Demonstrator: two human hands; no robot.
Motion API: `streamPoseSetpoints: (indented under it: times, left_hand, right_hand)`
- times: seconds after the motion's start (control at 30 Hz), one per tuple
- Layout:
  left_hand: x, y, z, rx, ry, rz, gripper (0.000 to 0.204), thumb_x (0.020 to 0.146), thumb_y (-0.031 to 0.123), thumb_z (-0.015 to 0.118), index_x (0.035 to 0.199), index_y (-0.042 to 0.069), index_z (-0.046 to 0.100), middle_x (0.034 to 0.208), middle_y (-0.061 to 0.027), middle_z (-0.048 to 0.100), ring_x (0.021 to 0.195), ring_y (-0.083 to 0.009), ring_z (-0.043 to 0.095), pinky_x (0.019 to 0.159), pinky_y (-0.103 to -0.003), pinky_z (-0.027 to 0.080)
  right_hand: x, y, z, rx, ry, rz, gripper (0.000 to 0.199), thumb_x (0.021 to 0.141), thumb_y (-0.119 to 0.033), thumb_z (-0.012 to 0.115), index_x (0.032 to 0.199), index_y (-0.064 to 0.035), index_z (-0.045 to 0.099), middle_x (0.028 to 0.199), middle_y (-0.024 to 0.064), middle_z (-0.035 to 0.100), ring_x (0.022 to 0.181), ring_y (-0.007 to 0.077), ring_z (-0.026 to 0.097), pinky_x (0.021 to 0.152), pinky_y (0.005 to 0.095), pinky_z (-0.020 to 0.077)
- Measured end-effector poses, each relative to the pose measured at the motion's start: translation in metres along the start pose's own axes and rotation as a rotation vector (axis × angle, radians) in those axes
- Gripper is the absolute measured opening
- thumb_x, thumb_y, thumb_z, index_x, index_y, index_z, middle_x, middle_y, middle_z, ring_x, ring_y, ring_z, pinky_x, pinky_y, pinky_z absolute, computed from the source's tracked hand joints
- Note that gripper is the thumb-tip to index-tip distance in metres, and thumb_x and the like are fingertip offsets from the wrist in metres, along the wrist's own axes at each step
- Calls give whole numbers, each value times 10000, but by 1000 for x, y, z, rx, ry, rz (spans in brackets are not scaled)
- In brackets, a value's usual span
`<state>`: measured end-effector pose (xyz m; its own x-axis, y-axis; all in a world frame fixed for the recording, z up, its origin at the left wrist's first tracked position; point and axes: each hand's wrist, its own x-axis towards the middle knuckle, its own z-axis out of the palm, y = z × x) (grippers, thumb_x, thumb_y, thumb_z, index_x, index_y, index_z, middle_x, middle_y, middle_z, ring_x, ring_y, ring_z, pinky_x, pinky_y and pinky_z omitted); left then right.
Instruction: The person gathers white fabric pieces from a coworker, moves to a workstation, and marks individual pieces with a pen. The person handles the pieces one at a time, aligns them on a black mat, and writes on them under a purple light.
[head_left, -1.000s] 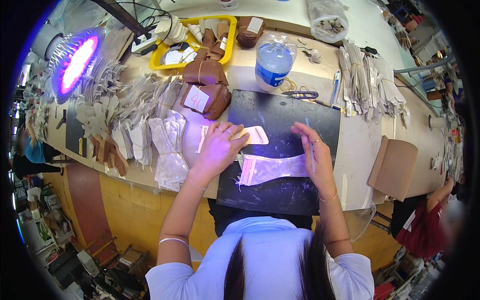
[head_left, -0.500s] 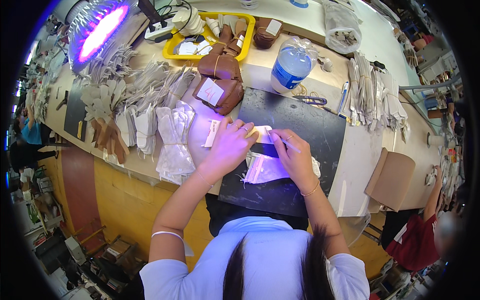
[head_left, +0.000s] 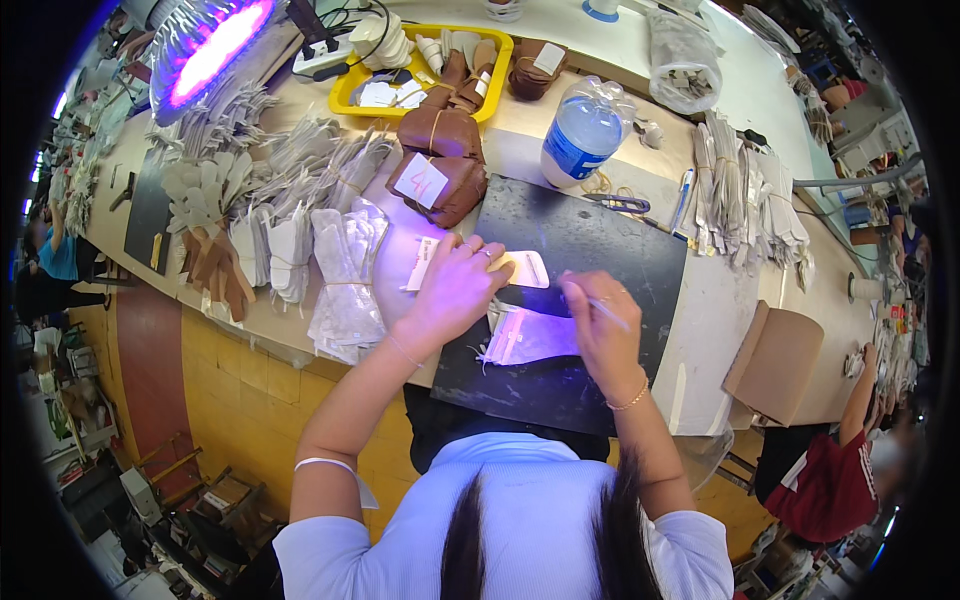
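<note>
My left hand [head_left: 458,288] presses its closed fingers on a pale, flat, strap-shaped piece [head_left: 530,270] at the far left of the black mat [head_left: 540,215]. Part of the piece is hidden under those fingers, and a bit of yellow shows by the fingertips. To the right, apart from the piece, my right hand [head_left: 608,330] pinches a thin, pale, pen-like stick [head_left: 612,314]; its motion blurs it. Nearer to me, between the hands, lie stacked pale pieces [head_left: 530,337] lit violet by the lamp.
A glowing lamp [head_left: 215,55] hangs at the upper left. Bundled grey-white pieces [head_left: 350,265] cover the left side. Brown leather bundles [head_left: 438,180], a yellow tray [head_left: 508,45] and a water bottle [head_left: 582,135] stand beyond the mat. At right lies brown board [head_left: 775,355]; another person sits there.
My right hand has drawn back to the right and slightly nearer me, taking the pen-like stick off the pale strap-shaped piece. My left hand stays on the piece.
</note>
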<state>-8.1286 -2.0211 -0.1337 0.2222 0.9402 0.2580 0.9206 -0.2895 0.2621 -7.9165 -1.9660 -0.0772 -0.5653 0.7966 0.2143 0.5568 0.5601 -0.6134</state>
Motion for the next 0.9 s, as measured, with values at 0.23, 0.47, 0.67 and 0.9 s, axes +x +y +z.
streamPoseSetpoints:
  times: [0.23, 0.47, 0.67, 0.9]
  left_hand:
    - [-23, -9, -21, -169, 223, -69, 216, 779, 182, 761, 980, 112, 721, 1088, -77, 655, 1025, -264, 614, 869, -420, 471]
    - [-38, 31, -63, -279, 141, -171, 319, 746, 74, 804, 1057, 96, 738, 1101, -99, 655, 956, -247, 619, 765, -335, 508]
    - [0, 86, -34, -315, 45, 68, 268, 750, 161, 799, 1003, 95, 739, 1083, -84, 661, 964, -273, 619, 830, -393, 504]
    - [17, 107, -12, -325, 37, 116, 225, 768, 149, 782, 970, 70, 725, 1061, -91, 665, 969, -279, 629, 838, -399, 511]
  right_hand:
    - [-40, 46, -41, 212, 233, 153, 233, 1030, -174, 510, 1142, -3, 622, 1152, 157, 639, 1030, 284, 654, 907, 350, 507]
    - [-91, 61, -39, 463, 191, 468, 443, 1057, -383, 440, 1223, 4, 579, 1140, 122, 636, 1107, 218, 627, 909, 326, 512]
    - [-89, 50, -45, 442, 302, 336, 273, 1035, -213, 522, 1110, 5, 669, 945, 102, 644, 891, 180, 646, 794, 287, 492]
    - [-101, 51, -42, 567, 297, 342, 302, 1055, -236, 477, 1121, 15, 632, 1013, 97, 592, 945, 195, 676, 849, 290, 497]
